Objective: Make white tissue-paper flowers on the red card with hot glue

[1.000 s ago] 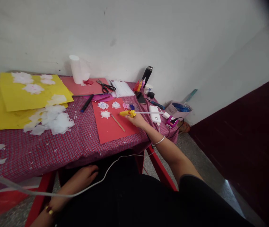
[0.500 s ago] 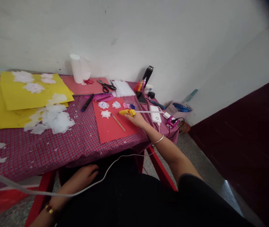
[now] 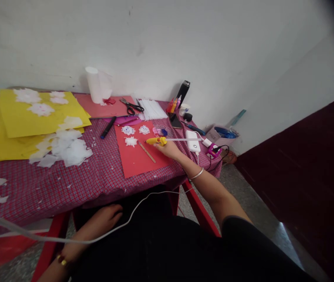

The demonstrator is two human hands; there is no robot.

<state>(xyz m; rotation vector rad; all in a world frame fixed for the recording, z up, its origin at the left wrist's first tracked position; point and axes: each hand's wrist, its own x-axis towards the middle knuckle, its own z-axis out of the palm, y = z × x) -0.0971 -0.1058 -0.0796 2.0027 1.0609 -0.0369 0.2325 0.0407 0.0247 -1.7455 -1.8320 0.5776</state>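
Note:
My right hand [image 3: 168, 149] is wrapped round a yellow hot glue gun [image 3: 156, 140], held over a red paper sheet [image 3: 136, 166]. A long white glue stick [image 3: 184, 139] sticks out of the gun's back, and its nozzle points left. Near the nozzle lies a white fringed flower [image 3: 130, 141]. Behind it are two similar flowers with blue marks, one on the left [image 3: 128, 130] and one on the right [image 3: 144, 129]. A wooden stick [image 3: 147, 152] lies on the sheet below the gun. In my lap rests my left hand [image 3: 106, 217], empty, its fingers loosely stretched.
Scissors [image 3: 131, 106], spare white glue sticks [image 3: 153, 109] and a marker [image 3: 108, 128] lie further back. To the right are a phone [image 3: 174, 120], a power bank [image 3: 192, 141] and a purple socket adapter [image 3: 213, 151]. White paper scraps [image 3: 69, 147] and yellow sheets [image 3: 34, 125] cover the left. A white cable [image 3: 137, 205] crosses my lap.
The glue gun has shifted very slightly left with my right hand. My left hand stays still in my lap.

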